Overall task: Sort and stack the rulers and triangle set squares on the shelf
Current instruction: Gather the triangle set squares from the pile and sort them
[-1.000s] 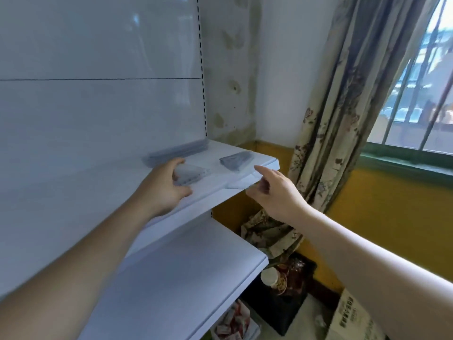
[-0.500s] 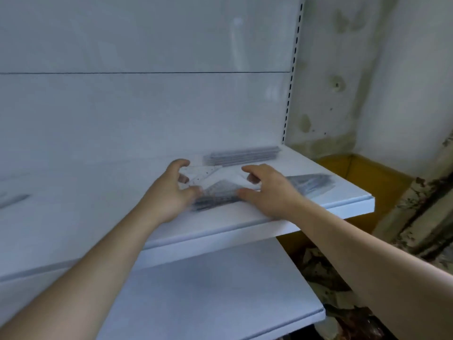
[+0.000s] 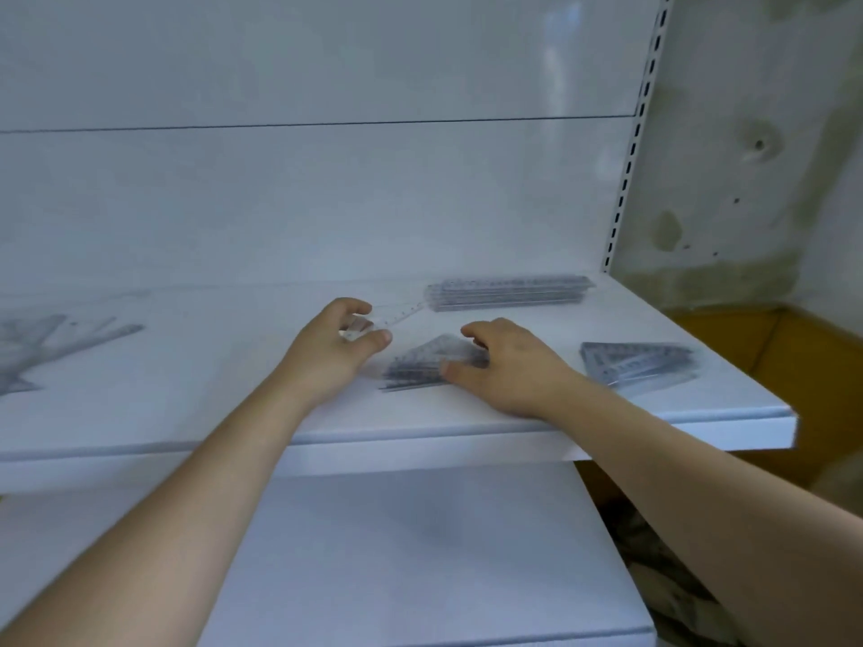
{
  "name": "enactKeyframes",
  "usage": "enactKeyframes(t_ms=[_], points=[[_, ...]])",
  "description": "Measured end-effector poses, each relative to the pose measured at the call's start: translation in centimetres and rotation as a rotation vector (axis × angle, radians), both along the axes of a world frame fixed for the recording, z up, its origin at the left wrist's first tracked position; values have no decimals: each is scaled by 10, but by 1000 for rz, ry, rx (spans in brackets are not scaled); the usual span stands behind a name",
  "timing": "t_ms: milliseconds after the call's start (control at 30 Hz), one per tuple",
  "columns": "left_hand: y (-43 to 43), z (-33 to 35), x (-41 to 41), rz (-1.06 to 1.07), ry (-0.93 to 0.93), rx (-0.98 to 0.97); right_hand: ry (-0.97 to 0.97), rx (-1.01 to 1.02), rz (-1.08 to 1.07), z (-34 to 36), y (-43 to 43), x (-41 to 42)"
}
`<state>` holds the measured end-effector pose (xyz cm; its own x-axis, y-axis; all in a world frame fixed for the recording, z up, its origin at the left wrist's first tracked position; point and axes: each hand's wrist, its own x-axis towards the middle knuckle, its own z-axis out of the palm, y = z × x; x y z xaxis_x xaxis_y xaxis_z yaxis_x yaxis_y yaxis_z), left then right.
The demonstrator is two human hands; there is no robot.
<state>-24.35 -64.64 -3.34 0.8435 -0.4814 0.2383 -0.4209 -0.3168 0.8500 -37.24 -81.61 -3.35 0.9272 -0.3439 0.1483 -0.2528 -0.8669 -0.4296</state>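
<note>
On the white shelf point(image 3: 187, 413), my left hand point(image 3: 336, 347) pinches a clear ruler point(image 3: 397, 315) that points toward the back right. My right hand point(image 3: 509, 366) grips a stack of clear triangle set squares point(image 3: 415, 366) at the shelf's middle, thumb on its near edge. A stack of straight rulers point(image 3: 509, 291) lies against the back panel. Another stack of triangle set squares point(image 3: 640, 364) lies at the right end. Loose rulers and set squares point(image 3: 42, 347) are scattered at the far left.
A second white shelf point(image 3: 397, 553) sits below. The white back panel point(image 3: 327, 203) and its slotted upright point(image 3: 630, 147) close off the rear. A stained wall point(image 3: 747, 156) and patterned fabric point(image 3: 663, 576) lie to the right.
The view has swung left from the window to the shelf. My right hand came from the shelf's front edge onto the triangle stack, and my left hand closed on a clear ruler.
</note>
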Motion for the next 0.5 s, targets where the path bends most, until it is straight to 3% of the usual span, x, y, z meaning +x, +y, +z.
enactKeyframes(t_ms=[133,300,500], points=[[1,2,-5,-77,-64,45,81,-75,-40,4,-1,-21],[-14,7,-16,-273,-217,305,186,-178,-153,-1,0,-35],[-34,9,-18,-298,-286,560,156,-194,-179,-5,4,-37]])
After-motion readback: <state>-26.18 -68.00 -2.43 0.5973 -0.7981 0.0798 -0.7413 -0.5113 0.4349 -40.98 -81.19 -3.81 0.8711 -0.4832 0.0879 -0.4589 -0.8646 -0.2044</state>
